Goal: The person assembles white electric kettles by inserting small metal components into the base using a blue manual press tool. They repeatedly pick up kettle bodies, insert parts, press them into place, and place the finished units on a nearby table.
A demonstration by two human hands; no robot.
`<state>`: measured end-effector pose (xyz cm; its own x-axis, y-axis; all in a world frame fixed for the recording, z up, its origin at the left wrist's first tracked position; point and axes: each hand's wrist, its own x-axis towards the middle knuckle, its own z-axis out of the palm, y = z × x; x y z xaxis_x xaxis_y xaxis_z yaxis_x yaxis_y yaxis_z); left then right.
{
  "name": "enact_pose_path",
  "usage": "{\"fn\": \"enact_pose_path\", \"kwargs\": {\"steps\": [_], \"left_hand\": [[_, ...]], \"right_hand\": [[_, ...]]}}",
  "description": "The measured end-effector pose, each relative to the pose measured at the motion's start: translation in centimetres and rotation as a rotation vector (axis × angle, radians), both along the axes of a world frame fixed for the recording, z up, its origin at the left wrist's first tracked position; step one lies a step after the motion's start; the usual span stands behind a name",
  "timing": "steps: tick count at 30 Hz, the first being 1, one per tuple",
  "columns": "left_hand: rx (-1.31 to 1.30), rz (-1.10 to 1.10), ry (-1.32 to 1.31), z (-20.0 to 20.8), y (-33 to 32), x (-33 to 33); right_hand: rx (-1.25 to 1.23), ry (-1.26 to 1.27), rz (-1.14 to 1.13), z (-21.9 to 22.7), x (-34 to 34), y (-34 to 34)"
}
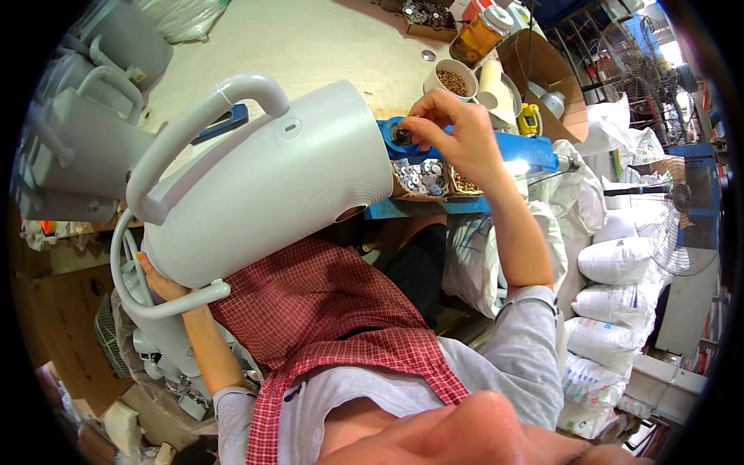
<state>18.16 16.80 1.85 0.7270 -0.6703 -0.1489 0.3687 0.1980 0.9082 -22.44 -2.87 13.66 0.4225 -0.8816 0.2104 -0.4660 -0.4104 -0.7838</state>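
Step in hand, as judged: fitting small hardware to a kettle body; picking phase.

1. Kettle body [271, 186]: large grey plastic shell w/ arched handle, lying tilted on its side, centre-left of frame, over the person's lap & red checked apron [325, 310]. Open base end faces right, toward the blue fixture [465, 147].
2. Left hand [159, 283]: lower left, under the shell's rear end, fingers closed against it as support. Grip on shell is partly hidden; it appears clamped on the kettle body.
3. Right hand [453, 128]: upper centre-right, above the blue fixture. Fingertips pinched together at a small round part; whether the part is actually held cannot be told.
4. Nearby: tray of washers [418, 177] just below the right hand; cup of small brown parts [453, 81] above it, on the wooden surface [310, 46]. More grey shells [77, 139] at upper left.

Next move, est.: calls for a secure pinch on one part, then alignment w/ the shell's open end while the left hand keeps the shell steady.
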Motion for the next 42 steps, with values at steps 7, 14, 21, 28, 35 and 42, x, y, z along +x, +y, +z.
{"fn": "enact_pose_path", "kwargs": {"steps": [7, 14, 21, 28, 35, 42], "left_hand": [[0.075, 0.055, 0.050, 0.7, 1.7, -0.8], [0.088, 0.028, -0.065, 0.6, 1.9, 0.2], [0.151, 0.124, -0.086, 1.6, 2.2, -1.5], [0.027, 0.091, 0.084, 0.5, 2.1, -0.5], [0.121, 0.105, -0.068, -0.5, 1.3, -0.4], [0.021, 0.058, 0.001, -0.3, -0.5, -1.4]], "right_hand": [[-0.345, 0.192, -0.095, -4.8, -5.5, 3.9], [-0.437, 0.757, -0.157, -15.2, -7.7, 2.3], [-0.541, 0.580, -0.150, -12.5, -7.2, 3.4], [-0.683, 0.100, -0.084, -5.7, -4.6, 4.8], [-0.954, 0.032, -0.088, -1.4, -0.3, 0.3], [-0.947, 0.103, -0.067, -1.9, -0.9, 0.5]]}}
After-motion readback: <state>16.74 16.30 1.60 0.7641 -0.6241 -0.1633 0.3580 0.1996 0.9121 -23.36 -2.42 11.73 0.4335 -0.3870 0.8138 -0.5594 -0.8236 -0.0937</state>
